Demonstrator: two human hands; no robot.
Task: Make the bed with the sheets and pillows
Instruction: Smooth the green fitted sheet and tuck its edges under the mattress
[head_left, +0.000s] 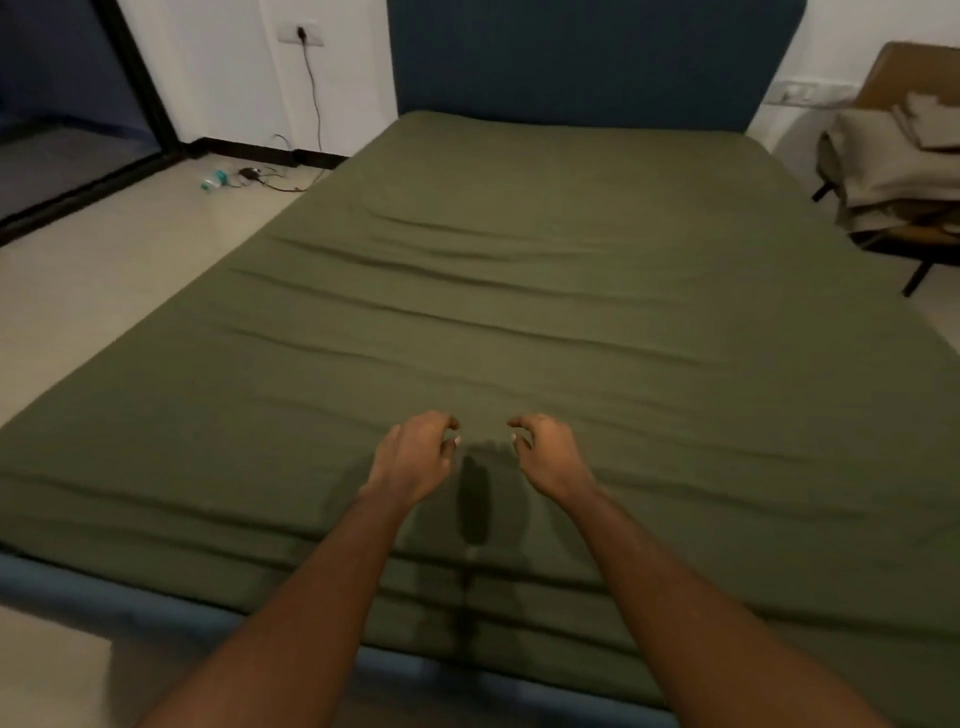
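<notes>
the bed (519, 312) fills the middle of the view, seen from its foot end. an olive green sheet (597, 249) lies over the whole top of the bed, right up to the head end and down over the foot edge. long shallow wrinkles run across it from side to side. at the head of the bed stands a dark blue headboard (571, 62) against a white wall. along the foot of the bed, a strip of blue bed frame (78, 582) shows under the sheet.

off the bed's right side, near the head end, there's a chair (893, 73) with a pile of folded beige cloth (893, 171) on its seat. the pile is well apart from the sheet.

now the hands, both bare arms reaching in over the foot of the bed. the left hand (415, 457) and the right hand (545, 452) sit side by side over the sheet near the foot end, close together but not touching. both have fingers half curled, claw-like, thumb and fingertips apart, with nothing in them. whether the fingertips touch the sheet, can't tell. a dark shadow falls on the sheet between them.

on the floor off the bed's left side, near the head end, lies a small bottle (215, 179) beside a tangle of cable (270, 179). above it, a wall socket (304, 34) with a plug in it.
</notes>
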